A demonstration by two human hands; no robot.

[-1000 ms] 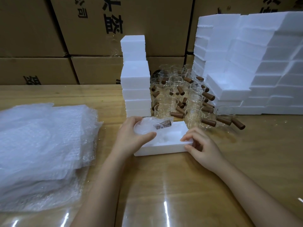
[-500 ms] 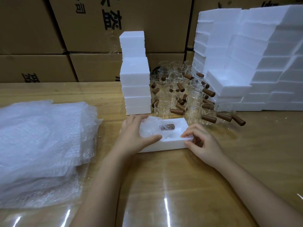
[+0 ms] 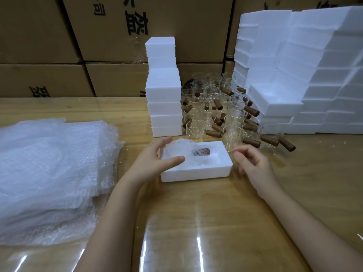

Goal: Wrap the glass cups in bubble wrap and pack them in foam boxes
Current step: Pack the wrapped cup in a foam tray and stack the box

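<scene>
An open white foam box (image 3: 196,173) lies on the wooden table in front of me. Inside it rests a glass cup wrapped in bubble wrap (image 3: 179,149), its brown handle (image 3: 201,152) showing through the wrap and pointing right. My left hand (image 3: 153,161) curls around the wrapped cup at the box's left end, thumb in front and fingers behind. My right hand (image 3: 255,165) hovers just off the box's right end, fingers loosely curled and holding nothing.
A thick pile of bubble wrap sheets (image 3: 49,169) covers the left of the table. Several unwrapped glass cups with brown handles (image 3: 216,114) stand behind the box. A foam box stack (image 3: 165,99) and a large foam pile (image 3: 304,75) flank them. Cardboard cartons (image 3: 98,36) line the back.
The wrapped cup has gone from above the box's left end down into the box. My right hand has come off the box's right edge and drawn slightly away.
</scene>
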